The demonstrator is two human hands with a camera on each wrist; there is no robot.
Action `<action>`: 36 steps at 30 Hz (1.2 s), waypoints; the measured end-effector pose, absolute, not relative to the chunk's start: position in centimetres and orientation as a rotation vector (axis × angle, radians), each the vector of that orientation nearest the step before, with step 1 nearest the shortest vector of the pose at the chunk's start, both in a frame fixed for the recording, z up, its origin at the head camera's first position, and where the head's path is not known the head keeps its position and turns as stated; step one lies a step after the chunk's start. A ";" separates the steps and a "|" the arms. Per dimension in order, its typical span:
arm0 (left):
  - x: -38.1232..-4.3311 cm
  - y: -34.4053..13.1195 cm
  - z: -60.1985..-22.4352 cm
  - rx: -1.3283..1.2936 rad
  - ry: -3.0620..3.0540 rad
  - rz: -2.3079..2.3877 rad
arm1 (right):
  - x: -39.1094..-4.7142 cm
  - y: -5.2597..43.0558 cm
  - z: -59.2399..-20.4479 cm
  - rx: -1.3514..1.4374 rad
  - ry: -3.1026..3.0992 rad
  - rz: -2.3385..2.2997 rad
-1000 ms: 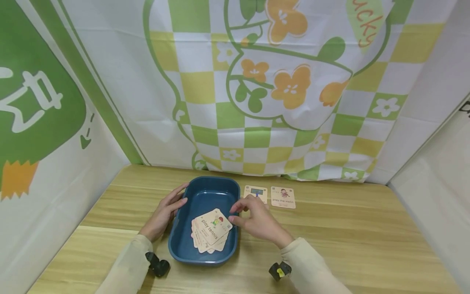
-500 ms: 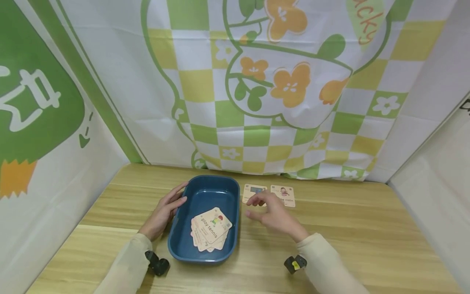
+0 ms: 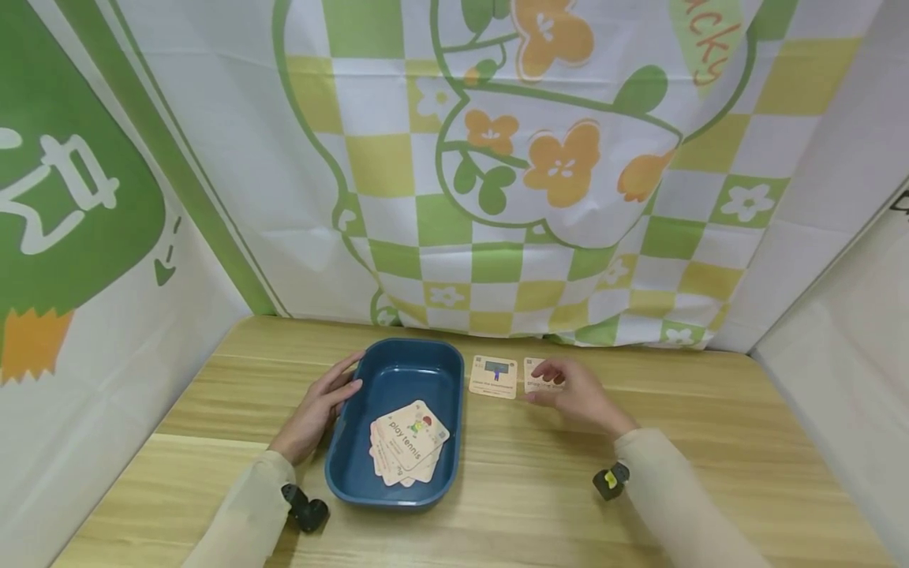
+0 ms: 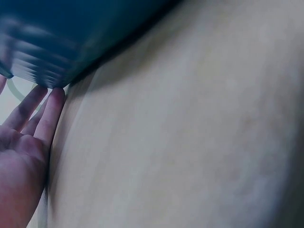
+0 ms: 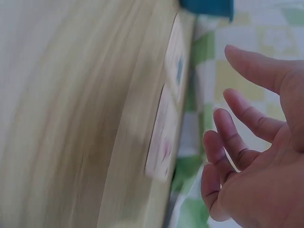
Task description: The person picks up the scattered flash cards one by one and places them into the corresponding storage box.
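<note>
- Blue oblong plastic tray (image 3: 394, 375) rests against my left hand (image 3: 317, 410), fingers straight along its outer wall.
- My right hand (image 3: 577, 390), fingers loosely spread, hovers over the square picture card (image 3: 537, 372) (its text partly covered), gripping nothing.
- Just left of that hand lies another square card (image 3: 493, 376).

card stack (image 3: 408, 443) in tray (image 3: 387, 364) on table (image 3: 682, 442). 2 cards right of tray: near card (image 3: 493, 376), far card (image 3: 534, 368). left hand (image 3: 316, 410) at tray's left wall, right hand (image 3: 578, 394) over far card.
</note>
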State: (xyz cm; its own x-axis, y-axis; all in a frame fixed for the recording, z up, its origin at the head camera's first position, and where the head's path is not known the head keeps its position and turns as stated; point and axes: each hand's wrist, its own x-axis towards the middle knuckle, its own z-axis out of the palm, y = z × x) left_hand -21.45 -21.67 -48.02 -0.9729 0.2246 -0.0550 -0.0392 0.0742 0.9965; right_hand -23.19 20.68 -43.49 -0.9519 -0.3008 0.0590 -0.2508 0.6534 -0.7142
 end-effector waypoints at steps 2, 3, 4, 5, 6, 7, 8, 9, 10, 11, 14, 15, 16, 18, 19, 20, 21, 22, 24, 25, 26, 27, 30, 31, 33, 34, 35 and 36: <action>-21.5 -21.7 -48.1 0.186 2.150 2.002 | -23.9 21.4 -43.8 -0.451 2.817 -1.157; -21.5 -21.7 -48.1 0.181 2.151 2.001 | -24.2 21.7 -44.0 -0.441 2.824 -1.143; -21.5 -21.7 -48.1 0.178 2.151 2.003 | -24.5 22.0 -44.2 -0.431 2.829 -1.130; -21.5 -21.7 -48.1 0.176 2.152 2.003 | -24.8 22.3 -44.4 -0.429 2.833 -1.119; -21.5 -21.6 -48.1 0.173 2.150 2.003 | -25.1 22.6 -44.5 -0.431 2.834 -1.109; -21.5 -21.6 -48.1 0.173 2.147 2.005 | -25.4 22.9 -44.7 -0.433 2.833 -1.094; -21.5 -21.7 -48.2 0.177 2.146 2.005 | -25.6 23.1 -44.8 -0.425 2.832 -1.079; -21.5 -21.6 -48.2 0.177 2.147 2.005 | -25.8 23.3 -44.8 -0.418 2.831 -1.064; -21.5 -21.6 -48.1 0.181 2.148 2.005 | -26.0 23.5 -44.9 -0.414 2.828 -1.051; -21.5 -21.6 -48.1 0.185 2.149 2.004 | -26.2 23.6 -44.9 -0.415 2.828 -1.033; -21.4 -21.6 -48.1 0.197 2.142 2.006 | -26.6 23.9 -45.0 -0.408 2.841 -0.957; -21.4 -21.6 -48.1 0.197 2.139 2.009 | -26.7 23.9 -45.1 -0.404 2.849 -0.931; -21.5 -21.7 -48.2 0.200 2.134 2.011 | -26.7 24.0 -45.1 -0.401 2.856 -0.903; -21.5 -21.7 -48.2 0.203 2.127 2.017 | -26.9 24.0 -45.1 -0.398 2.875 -0.838; -21.5 -21.7 -48.2 0.204 2.124 2.020 | -26.9 24.1 -45.1 -0.396 2.882 -0.812; -21.5 -21.7 -48.2 0.207 2.120 2.025 | -26.9 24.1 -45.1 -0.387 2.889 -0.789; -21.5 -21.6 -48.1 0.208 2.115 2.029 | -26.9 24.1 -45.1 -0.381 2.893 -0.774; -21.5 -21.6 -48.1 0.211 2.113 2.032 | -26.9 24.1 -45.0 -0.367 2.894 -0.757; -21.5 -21.6 -48.1 0.212 2.113 2.035 | -26.8 24.0 -44.9 -0.336 2.895 -0.734; -21.5 -21.6 -48.1 0.212 2.115 2.035 | -26.7 24.0 -44.8 -0.318 2.892 -0.730; -21.5 -21.6 -48.1 0.210 2.118 2.033 | -26.6 24.0 -44.8 -0.305 2.892 -0.720; -21.5 -21.6 -48.0 0.208 2.120 2.033 | -26.6 23.9 -44.7 -0.286 2.893 -0.714; -21.5 -21.7 -48.0 0.203 2.126 2.027 | -26.5 23.9 -44.8 -0.248 2.899 -0.687; -21.5 -21.7 -48.0 0.202 2.126 2.026 | -26.5 23.9 -44.7 -0.236 2.900 -0.681; -21.5 -21.7 -48.0 0.202 2.127 2.025 | -26.6 24.0 -44.9 -0.193 2.894 -0.678; -21.5 -21.7 -48.0 0.200 2.127 2.024 | -26.6 24.1 -44.9 -0.181 2.892 -0.676; -21.5 -21.7 -48.0 0.199 2.128 2.023 | -26.6 24.1 -45.0 -0.162 2.890 -0.680; -21.5 -21.7 -48.0 0.198 2.128 2.024 | -26.6 24.2 -45.0 -0.145 2.889 -0.685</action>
State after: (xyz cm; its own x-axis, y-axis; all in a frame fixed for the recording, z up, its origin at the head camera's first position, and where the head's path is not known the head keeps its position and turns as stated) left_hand -21.45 -21.71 -48.03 -0.9715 0.2316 -0.0509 -0.0391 0.0551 0.9977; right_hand -26.64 24.20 -45.02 -0.9810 -0.1331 -0.1414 -0.0555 0.8899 -0.4528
